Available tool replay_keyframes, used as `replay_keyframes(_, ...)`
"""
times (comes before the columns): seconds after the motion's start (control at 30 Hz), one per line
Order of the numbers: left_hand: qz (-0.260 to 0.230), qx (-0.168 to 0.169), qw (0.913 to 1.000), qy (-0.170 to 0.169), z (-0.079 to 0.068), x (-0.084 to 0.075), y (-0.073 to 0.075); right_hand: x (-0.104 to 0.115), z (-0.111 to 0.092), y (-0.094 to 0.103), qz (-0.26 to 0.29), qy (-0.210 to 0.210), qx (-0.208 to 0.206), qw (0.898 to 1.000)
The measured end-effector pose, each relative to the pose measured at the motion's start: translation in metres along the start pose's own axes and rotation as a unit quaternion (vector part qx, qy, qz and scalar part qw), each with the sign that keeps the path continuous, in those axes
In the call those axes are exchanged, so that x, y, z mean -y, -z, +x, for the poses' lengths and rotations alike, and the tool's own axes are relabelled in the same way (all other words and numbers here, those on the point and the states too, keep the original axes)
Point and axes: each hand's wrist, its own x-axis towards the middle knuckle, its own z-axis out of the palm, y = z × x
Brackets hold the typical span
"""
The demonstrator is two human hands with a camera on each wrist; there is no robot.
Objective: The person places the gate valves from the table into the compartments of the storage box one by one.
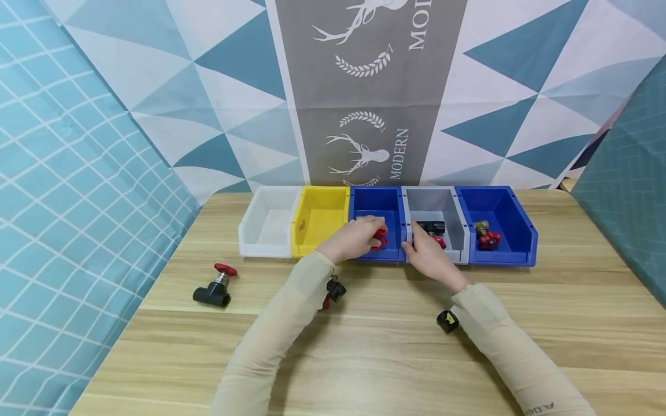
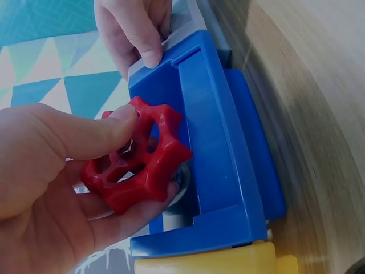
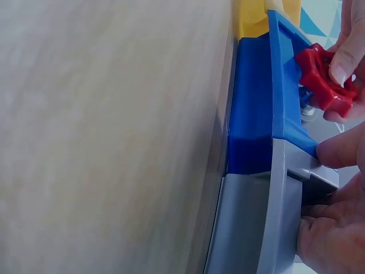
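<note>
My left hand (image 1: 360, 237) pinches the red handwheel (image 2: 151, 165) of a valve between thumb and fingers, over the front of the middle blue bin (image 2: 219, 131). Below the wheel a bit of the valve's metal stem shows; the rest of it is hidden behind the fingers and wheel. My right hand (image 1: 429, 256) grips the side wall of the grey bin (image 3: 276, 211), where it meets the blue one, with fingers on both sides of the wall. Inside the grey bin lies a black pipe-tee valve (image 1: 432, 227) with a red handle, beside that hand.
A white bin (image 1: 265, 248) and a yellow bin (image 1: 314, 249) stand left in the row. The right-hand blue bin (image 1: 512, 231) holds a brass valve (image 1: 486, 237) with a red wheel. On the table at left lies a black tee valve (image 1: 214, 292) with a red handle.
</note>
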Motion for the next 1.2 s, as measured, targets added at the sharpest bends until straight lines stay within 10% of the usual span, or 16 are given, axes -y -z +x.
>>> replay_keyframes(1.2, 0.046, -0.027, 0.9982, 0.025, 0.016, 0.001, -0.021, -0.001, -0.001, 0.000, 0.003, -0.002, 0.001, 1.000)
